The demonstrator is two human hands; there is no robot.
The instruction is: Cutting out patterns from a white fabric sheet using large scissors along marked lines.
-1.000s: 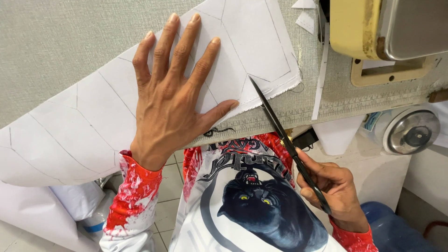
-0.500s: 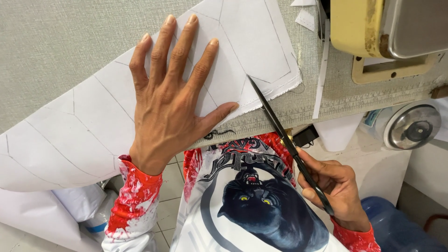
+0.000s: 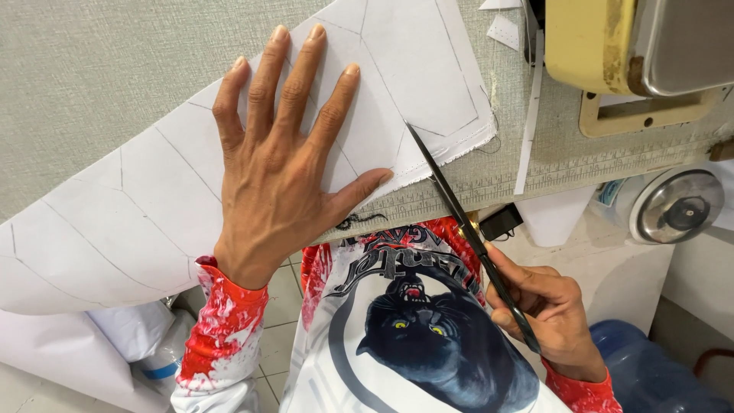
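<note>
Two hands on one cut: left hand (image 3: 279,164) spread flat, pressing the white fabric piece (image 3: 153,206) with drawn pattern lines onto the grey tabletop (image 3: 99,69), right hand (image 3: 547,310) curled round the handles of black scissors (image 3: 462,222), blades nearly shut, tips at the cloth's frayed near edge. Could easily wander off the pencil line, since much of the sheet hangs unsupported over the tabletop edge and may drag or shift. Also risky with that thumb sitting pretty near the blades.
</note>
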